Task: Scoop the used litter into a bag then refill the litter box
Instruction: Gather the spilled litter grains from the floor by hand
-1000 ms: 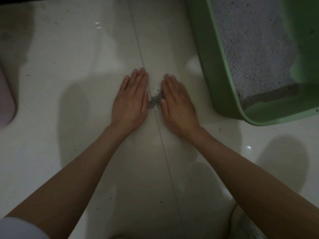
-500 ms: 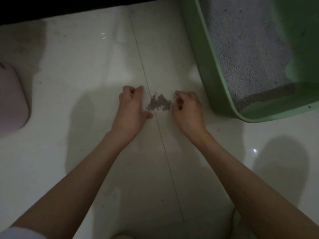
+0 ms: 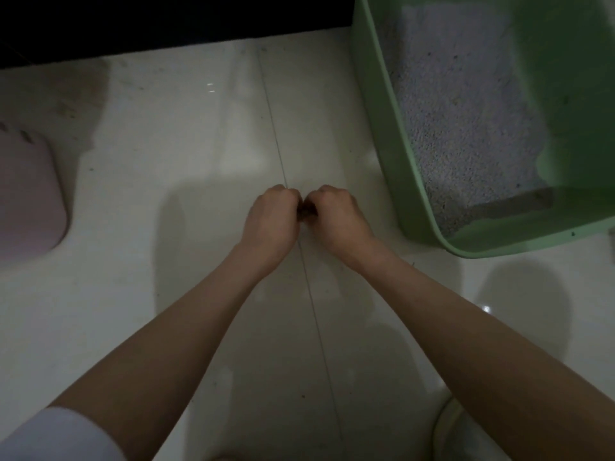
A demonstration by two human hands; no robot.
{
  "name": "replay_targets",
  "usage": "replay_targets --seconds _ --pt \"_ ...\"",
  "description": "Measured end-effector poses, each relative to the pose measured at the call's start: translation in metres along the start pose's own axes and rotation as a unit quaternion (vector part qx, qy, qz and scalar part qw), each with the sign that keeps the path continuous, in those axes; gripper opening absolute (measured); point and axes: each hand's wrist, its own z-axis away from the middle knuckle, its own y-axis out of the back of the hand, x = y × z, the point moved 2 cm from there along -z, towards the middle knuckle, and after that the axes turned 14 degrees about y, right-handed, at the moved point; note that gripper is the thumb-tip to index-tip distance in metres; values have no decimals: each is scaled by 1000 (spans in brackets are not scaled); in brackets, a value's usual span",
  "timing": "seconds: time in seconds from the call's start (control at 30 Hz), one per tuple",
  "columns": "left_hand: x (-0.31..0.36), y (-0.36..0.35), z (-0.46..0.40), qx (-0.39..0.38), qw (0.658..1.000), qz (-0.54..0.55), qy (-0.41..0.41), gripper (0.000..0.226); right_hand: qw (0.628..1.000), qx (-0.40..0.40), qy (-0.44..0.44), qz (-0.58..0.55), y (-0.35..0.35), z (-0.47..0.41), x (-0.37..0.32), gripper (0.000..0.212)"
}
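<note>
A green litter box [image 3: 382, 134] stands at the upper right on the white tiled floor [image 3: 186, 154], with grey litter [image 3: 466, 128] inside. My left hand [image 3: 271, 217] and my right hand [image 3: 336, 214] are side by side on the floor, left of the box, fingers curled inward and knuckles nearly touching. Between them shows a small dark clump of spilled litter [image 3: 304, 211], gripped by the curled fingers of both hands. Most of the clump is hidden under the fingers.
A pink plastic object [image 3: 30, 201] lies at the left edge. A pale round thing [image 3: 466, 434] shows at the bottom right under my right forearm. A dark strip [image 3: 166, 21] runs along the far edge of the floor.
My hands, flat on the floor beside the spilled litter a second ago, curled and closed together over it. The loose pile seen between them is now mostly covered.
</note>
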Motion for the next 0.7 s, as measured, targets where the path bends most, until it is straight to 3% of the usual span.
replay_targets --seconds 0.1,0.33,0.43,0.57,0.7 --pt "2 3 -2 -35 999 3 10 20 1000 -11 -6 4 1 1 1 23" --pt "-1 30 9 -97 988 107 54 16 977 85 -86 -175 1 16 -3 12" --pt "-11 48 25 -90 981 162 62 4 932 123 -132 -315 10 27 -13 7" --pt "-32 84 45 -63 963 249 82 7 865 150 -151 -454 39 35 -35 10" --pt "-52 126 71 -54 912 390 111 7 808 174 -112 -551 82 30 -77 4"
